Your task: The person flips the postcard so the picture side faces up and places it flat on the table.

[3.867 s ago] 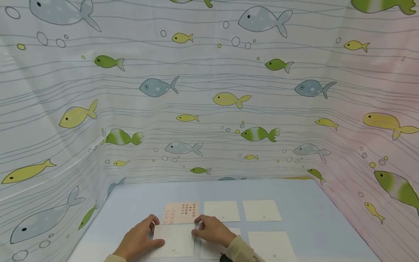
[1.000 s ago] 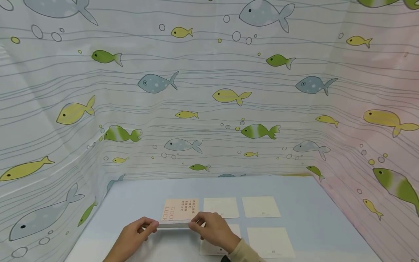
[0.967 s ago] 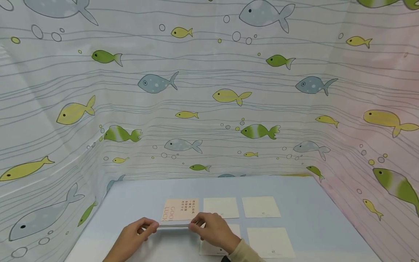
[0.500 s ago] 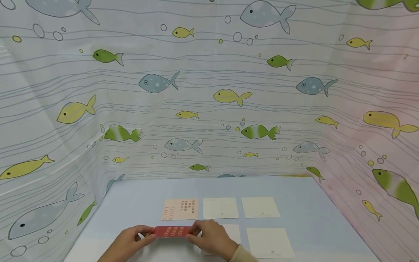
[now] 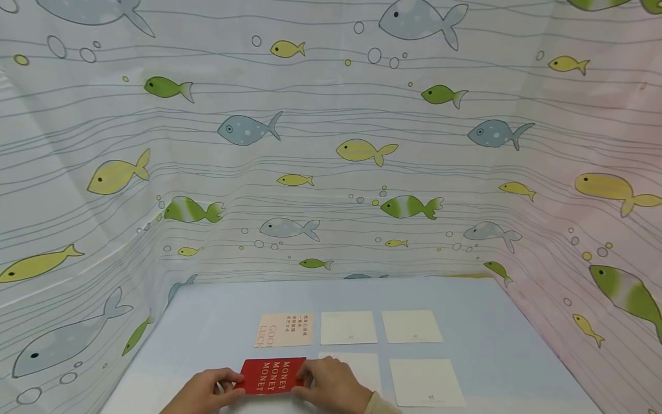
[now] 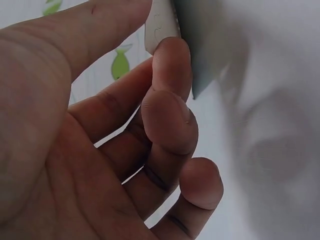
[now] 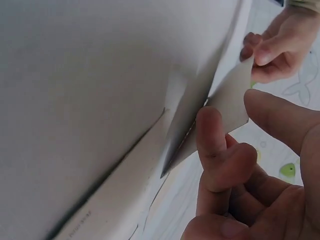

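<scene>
In the head view a red card (image 5: 270, 376) printed with MONEY three times is tilted, its red face towards the camera. My left hand (image 5: 207, 391) pinches its left end between thumb and fingers. At the opposite end, my right hand (image 5: 331, 384) grips it with thumb and fingertips. The right wrist view shows the card's pale back (image 7: 232, 95), with one edge close to the table. Just beyond the red card lies a pink GOOD LUCK card (image 5: 284, 330), face up. A pale card (image 5: 364, 368) is partly hidden behind my right hand.
Pale cards lie in rows on the light blue table (image 5: 217, 310): one at the back middle (image 5: 349, 328), one at the back right (image 5: 412, 326) and one at the front right (image 5: 427, 382). A fish-patterned curtain (image 5: 331, 115) encloses the back and sides.
Both hands lifted the front left card from the table and turned it from its white side to its red side. It has since come lower and nearer, showing more of the red face.
</scene>
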A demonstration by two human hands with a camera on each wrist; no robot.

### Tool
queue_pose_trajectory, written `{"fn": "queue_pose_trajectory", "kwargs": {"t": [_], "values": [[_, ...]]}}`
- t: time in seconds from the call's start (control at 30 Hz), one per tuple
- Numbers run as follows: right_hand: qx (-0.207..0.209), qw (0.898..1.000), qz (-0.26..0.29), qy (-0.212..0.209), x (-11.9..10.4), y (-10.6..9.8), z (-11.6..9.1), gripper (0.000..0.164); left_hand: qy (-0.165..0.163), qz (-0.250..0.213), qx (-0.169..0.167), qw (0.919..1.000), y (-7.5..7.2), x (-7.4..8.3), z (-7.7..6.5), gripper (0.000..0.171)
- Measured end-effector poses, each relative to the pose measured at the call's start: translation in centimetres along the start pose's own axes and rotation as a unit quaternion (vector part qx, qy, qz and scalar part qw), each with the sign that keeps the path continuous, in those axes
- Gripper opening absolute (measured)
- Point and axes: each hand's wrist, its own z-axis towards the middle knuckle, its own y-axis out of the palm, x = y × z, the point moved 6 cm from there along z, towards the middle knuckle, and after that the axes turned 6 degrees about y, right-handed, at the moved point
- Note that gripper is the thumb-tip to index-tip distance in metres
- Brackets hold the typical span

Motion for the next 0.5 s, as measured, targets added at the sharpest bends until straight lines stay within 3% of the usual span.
{"fn": "queue_pose_trajectory", "kwargs": {"t": [0.23, 0.5], "values": [[-0.001, 1.0, -0.007, -0.008, 0.3, 0.4, 0.3, 0.024, -0.004, -0.01, -0.007, 0.9999, 0.4, -0.3, 0.2, 0.037], [-0.013, 1.0, 0.0, 0.002, 0.6, 0.9, 0.3, 0.02, -0.034, -0.001, 0.002, 0.9994, 0.9, -1.1, 0.5, 0.042]]}}
